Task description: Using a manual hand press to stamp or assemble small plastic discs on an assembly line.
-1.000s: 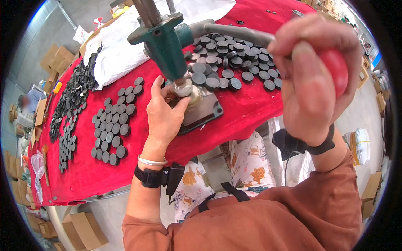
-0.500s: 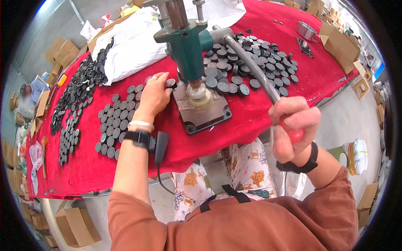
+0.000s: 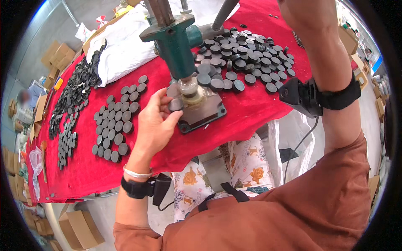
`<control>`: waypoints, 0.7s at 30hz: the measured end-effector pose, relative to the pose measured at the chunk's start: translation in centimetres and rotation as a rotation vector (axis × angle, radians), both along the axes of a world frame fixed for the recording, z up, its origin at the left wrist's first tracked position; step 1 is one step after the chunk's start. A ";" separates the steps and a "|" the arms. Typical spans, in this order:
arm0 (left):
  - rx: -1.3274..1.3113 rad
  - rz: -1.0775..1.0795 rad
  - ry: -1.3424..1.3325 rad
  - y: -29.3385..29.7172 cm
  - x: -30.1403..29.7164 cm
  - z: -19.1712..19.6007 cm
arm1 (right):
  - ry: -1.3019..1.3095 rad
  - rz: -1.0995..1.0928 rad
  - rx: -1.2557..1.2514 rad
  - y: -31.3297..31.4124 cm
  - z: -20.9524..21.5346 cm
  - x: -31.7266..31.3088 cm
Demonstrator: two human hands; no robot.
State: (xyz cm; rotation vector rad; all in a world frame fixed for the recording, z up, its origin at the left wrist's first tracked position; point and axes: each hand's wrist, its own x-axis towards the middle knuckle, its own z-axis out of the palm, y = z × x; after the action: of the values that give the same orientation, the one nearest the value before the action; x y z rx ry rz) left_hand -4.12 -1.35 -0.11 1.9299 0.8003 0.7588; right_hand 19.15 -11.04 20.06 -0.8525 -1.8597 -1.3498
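Beside the left edge of the press's metal base plate [image 3: 205, 112], my left hand [image 3: 155, 123] pinches a dark grey round cap [image 3: 175, 105] between thumb and fingers. Another dark cap [image 3: 172, 90] shows just beyond my fingertips. The green hand press [image 3: 173, 52] stands over the plate, with a pale, clear die [image 3: 191, 91] under its ram. Its grey lever [image 3: 226, 13] points up and leaves the picture at the top. High at the upper right, my right hand [image 3: 307, 14] is cut off by the picture's edge, so its fingers and any grip are hidden.
A cluster of dark caps [image 3: 112, 121] lies left of my hand on the red cloth [image 3: 234, 121]. A larger heap [image 3: 251, 58] spreads behind the press. Small black parts [image 3: 75, 90] are piled at far left beside a white sack [image 3: 125, 54]. An open carton [image 3: 79, 226] stands below.
My right arm has swung up and the lever has risen with it; its red knob is out of view. My left hand has come nearer and right, now with a cap in its fingers.
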 end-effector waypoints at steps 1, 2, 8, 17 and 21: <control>0.060 0.025 0.050 -0.2 0.7 0.1 | 0.158 -0.010 -0.122 0.0 -0.2 0.0; 0.060 0.026 0.042 -0.3 1.2 0.1 | 0.263 0.022 -0.162 0.2 -0.4 -0.1; 0.174 0.138 -0.201 0.2 3.9 -1.1 | 0.564 0.243 -0.287 2.2 -2.1 -0.1; 0.176 0.168 -0.159 -0.1 4.5 -1.9 | 0.802 0.454 -0.403 0.4 -4.3 0.3; 0.164 0.168 -0.165 -0.1 4.7 -1.7 | 0.855 0.556 -0.468 -3.1 -6.1 -0.3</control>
State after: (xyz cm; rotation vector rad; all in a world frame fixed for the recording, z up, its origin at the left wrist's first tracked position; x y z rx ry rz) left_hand 0.55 -1.48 -1.78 1.9294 0.8263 1.1007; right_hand 18.86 -14.16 13.97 -0.8536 -1.5250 -0.1329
